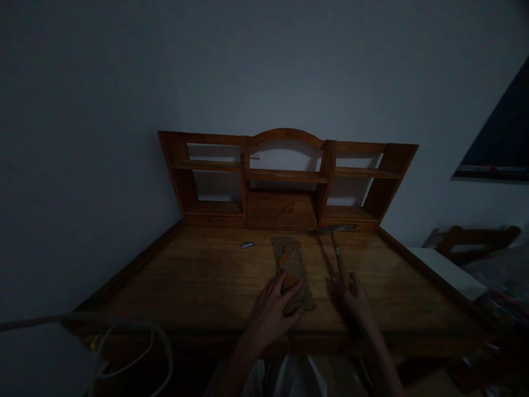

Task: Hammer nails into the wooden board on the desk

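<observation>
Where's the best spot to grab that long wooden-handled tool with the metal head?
Probably the near end of the long wooden-handled tool, from the front edge of the wooden desk: its metal head points away towards the shelves, and the right hand sits there.

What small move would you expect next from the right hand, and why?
Probably the right hand closes around the long-handled tool and lifts it. Its fingers rest at the handle's near end, not yet wrapped around it, while the left hand rests on the brown bundle beside it on the desk.
</observation>
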`<state>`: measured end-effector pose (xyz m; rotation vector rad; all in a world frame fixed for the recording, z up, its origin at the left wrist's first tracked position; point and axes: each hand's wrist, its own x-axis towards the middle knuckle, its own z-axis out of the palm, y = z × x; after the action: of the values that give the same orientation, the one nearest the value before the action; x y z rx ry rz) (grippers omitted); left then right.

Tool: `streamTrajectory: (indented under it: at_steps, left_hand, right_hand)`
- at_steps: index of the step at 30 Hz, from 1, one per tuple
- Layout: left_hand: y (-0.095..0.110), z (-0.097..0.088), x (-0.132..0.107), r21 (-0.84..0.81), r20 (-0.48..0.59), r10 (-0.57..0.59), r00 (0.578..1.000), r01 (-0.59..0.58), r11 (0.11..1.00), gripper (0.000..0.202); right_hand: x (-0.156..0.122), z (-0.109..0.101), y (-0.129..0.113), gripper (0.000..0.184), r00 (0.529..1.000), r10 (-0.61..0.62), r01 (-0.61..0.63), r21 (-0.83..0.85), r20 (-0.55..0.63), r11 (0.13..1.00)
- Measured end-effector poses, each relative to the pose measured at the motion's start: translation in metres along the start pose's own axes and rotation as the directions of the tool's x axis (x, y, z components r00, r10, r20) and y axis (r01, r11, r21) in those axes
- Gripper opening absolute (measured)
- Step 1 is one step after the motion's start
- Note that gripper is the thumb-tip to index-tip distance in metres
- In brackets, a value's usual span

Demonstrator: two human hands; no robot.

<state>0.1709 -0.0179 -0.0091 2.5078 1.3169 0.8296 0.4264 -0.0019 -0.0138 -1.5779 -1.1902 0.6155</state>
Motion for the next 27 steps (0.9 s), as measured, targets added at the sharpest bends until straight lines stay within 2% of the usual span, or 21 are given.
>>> streamTrajectory:
  at_steps: [8,14,17,19,22,25,27]
  left_hand:
    - [0.0,0.003,0.001,0.01,-0.02,-0.025,0.999,0.025,1.0,0.058]
    - [0.006,-0.001,0.001,-0.015,-0.064,0.004,0.998,-0.005,1.0,0.058]
    - [0.009,-0.005,-0.001,-0.124,-0.138,-0.022,0.99,0.005,0.992,0.046]
    - [0.003,-0.011,0.001,-0.245,-0.187,-0.064,0.98,0.017,0.969,0.039]
    - [-0.032,-0.025,0.017,-0.316,-0.253,-0.117,0.96,0.032,0.948,0.033]
    - [-0.091,-0.046,0.054,-0.233,-0.298,-0.191,0.935,0.123,0.965,0.027]
    - [-0.13,-0.06,0.082,-0.217,-0.259,-0.302,0.917,0.25,0.944,0.025]
  right_hand:
    - [0.003,0.002,0.015,0.047,0.999,-0.025,0.022,-0.076,-0.033,0.997]
    - [0.011,0.004,0.024,0.053,0.999,-0.027,0.022,-0.118,-0.039,0.993]
    - [0.013,0.005,0.029,0.053,0.999,-0.024,0.016,-0.154,-0.048,0.988]
    - [0.014,0.006,0.031,0.052,0.998,-0.022,0.013,-0.168,-0.056,0.986]
    - [0.014,0.007,0.033,0.053,0.997,-0.016,0.003,-0.182,-0.072,0.983]
    - [0.014,0.007,0.034,0.055,0.996,-0.008,-0.01,-0.199,-0.089,0.98]
    - [0.013,0.007,0.032,0.055,0.996,-0.008,-0.009,-0.201,-0.085,0.98]
